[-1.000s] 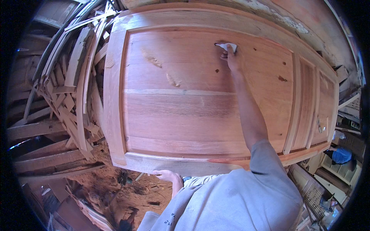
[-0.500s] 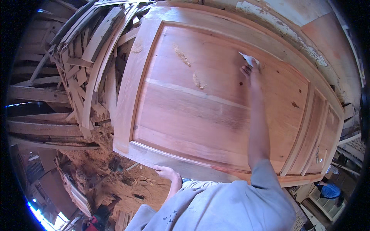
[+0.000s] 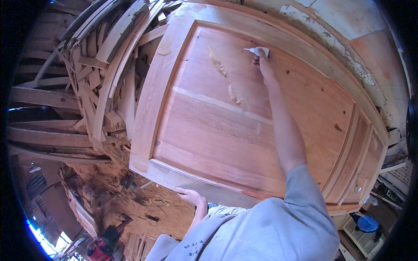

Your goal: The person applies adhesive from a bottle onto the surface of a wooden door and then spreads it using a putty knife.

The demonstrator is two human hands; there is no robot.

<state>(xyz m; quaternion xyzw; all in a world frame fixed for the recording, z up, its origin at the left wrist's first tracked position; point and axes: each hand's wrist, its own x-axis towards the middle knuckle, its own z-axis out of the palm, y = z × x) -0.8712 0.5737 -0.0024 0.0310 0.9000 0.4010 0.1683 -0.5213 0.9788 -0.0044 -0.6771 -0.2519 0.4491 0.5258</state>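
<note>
A large wooden panelled door (image 3: 209, 135) lies before me. In my right hand (image 3: 267, 67) is a small white squeeze bottle (image 3: 258, 51) with a thin pointed nozzle, fingers closed round it. The nozzle points left, at or just above the far part of the big panel; whether it touches cannot be told. Two pale strips of sawdust (image 3: 216, 63) lie on the panel left of the bottle. My left hand (image 3: 191, 196) rests by the door's near edge, fingers stretched out, holding nothing. Small dark knots (image 3: 338, 127) mark the panel's right part.
Wood offcuts (image 3: 114, 56) are heaped at the left. Sawdust (image 3: 167, 213) covers the floor below the door's near left corner. A person in blue (image 3: 368, 223) is at the lower right, and someone in red (image 3: 101, 250) at the lower left. A wall (image 3: 344, 52) runs beyond the far edge.
My right hand has moved left and a little farther away over the panel with the bottle. The view has shifted slightly. My left hand stays at the near edge.
</note>
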